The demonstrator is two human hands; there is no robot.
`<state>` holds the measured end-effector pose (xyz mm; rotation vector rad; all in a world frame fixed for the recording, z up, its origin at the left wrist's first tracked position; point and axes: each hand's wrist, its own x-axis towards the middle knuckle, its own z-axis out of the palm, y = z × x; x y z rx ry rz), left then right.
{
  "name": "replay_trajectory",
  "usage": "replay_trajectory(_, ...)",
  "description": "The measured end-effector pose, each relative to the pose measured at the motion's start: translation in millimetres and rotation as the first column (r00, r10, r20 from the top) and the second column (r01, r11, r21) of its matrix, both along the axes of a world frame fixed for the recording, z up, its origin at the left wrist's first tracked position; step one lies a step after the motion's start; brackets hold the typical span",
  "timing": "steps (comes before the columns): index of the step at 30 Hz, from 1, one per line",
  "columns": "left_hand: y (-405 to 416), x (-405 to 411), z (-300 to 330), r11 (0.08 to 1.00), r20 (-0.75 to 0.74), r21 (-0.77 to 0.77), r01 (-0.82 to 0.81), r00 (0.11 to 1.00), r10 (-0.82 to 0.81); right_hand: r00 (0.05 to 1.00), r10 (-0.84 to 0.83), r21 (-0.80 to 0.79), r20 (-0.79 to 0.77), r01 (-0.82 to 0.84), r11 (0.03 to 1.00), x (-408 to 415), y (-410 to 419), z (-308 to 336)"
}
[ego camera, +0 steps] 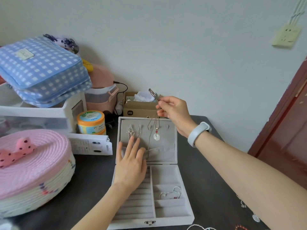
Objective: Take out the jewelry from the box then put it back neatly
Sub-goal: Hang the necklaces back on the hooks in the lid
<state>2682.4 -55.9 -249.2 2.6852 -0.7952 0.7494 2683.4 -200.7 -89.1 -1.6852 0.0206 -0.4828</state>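
Grey velvet jewelry box (167,178) sits open on the dark surface (93,176), lid (166,146) tipped back against a cardboard box (139,107). Left hand (131,165) lies flat, fingers straight, pressing on the lid lining near its pocket; grip open, holding nothing. Right hand (174,110) is raised above the lid, fingers pinching the chain of a necklace (155,123); grip closed on it. The chain loops up past the fingertips and hangs down in front of the lid, with a red bead and a white round pendant (156,136) at the bottom, level with the lid hooks. Two silver chains (132,131) hang on hooks at the lid's left side. A thin bracelet (171,193) lies in a right-hand compartment of the box base. More jewelry (249,211) lies on the surface right of the box, partly cut off by the frame edge. Pink-lidded woven basket (33,171) stands at left, orange-lidded jar (91,122) behind it, blue checked pouch (41,70) on a white drawer unit (33,113). Grey wristband (197,133) on right wrist.
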Motion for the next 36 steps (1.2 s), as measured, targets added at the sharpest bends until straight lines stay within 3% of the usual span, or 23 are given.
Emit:
replay_trajectory(4, 0.1, 0.7, -7.7, 0.992, 0.021, -0.122, 0.036, 0.999, -0.033, 0.998, -0.020, -0.047, -0.060, 0.017, 0.999, 5.5, -5.0, -24.5)
replay_trajectory(7, -0.1, 3.2, -8.1, 0.982, 0.035, -0.183, 0.052, 0.998, -0.047, 0.999, -0.039, 0.003, -0.029, 0.039, 0.999, 9.8, -6.7, -25.5)
replay_trajectory(15, 1.0, 0.6, -8.4, 0.987, 0.021, -0.153, 0.052, 0.999, -0.049, 0.989, -0.017, 0.207, 0.147, -0.014, 0.978, 14.8, 3.1, 9.1)
replay_trajectory(22, 0.9, 0.2, -9.0, 0.985, 0.019, -0.162, 0.056, 0.998, -0.054, 0.990, -0.069, 0.147, 0.126, 0.050, 0.988, 10.4, 0.1, -2.9)
replay_trajectory(36, 1.3, 0.6, -10.5, 0.983, 0.006, -0.172, 0.063, 0.998, -0.063, 0.972, -0.113, 0.237, 0.205, 0.063, 0.970, 5.9, -8.7, 19.8)
